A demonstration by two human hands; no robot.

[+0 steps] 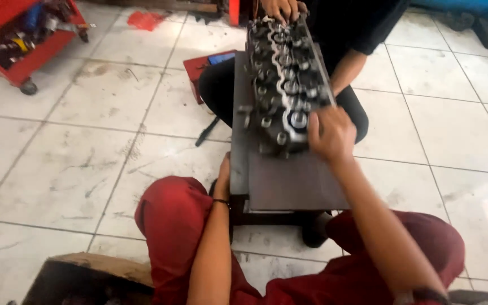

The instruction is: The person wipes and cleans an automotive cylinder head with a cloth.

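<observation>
- Resting on a flat grey metal plate (297,183) in front of you is a metal cylinder head (285,85), long and narrow, running away from you toward the other person; it is blurred, so its small parts are hard to read.
- Your right hand (331,134) sits at the near right corner of the cylinder head, fingers curled over its edge and touching it – whether they truly clamp it, you cannot tell.
- Your left hand (223,179) is down at the plate's near left edge, just beside it; the fingers are hidden behind the plate (so their spread cannot be told).
- Your knees, in red trousers (173,217), flank the plate's near end.
- A co-worker in dark clothes sits opposite; one of their hands (280,8) grips the far end of the cylinder head.
- On the white tiled floor (74,152): a red tool cart (21,34) far left – well apart from the plate; a dark tool (207,131) lies by the co-worker's leg.
</observation>
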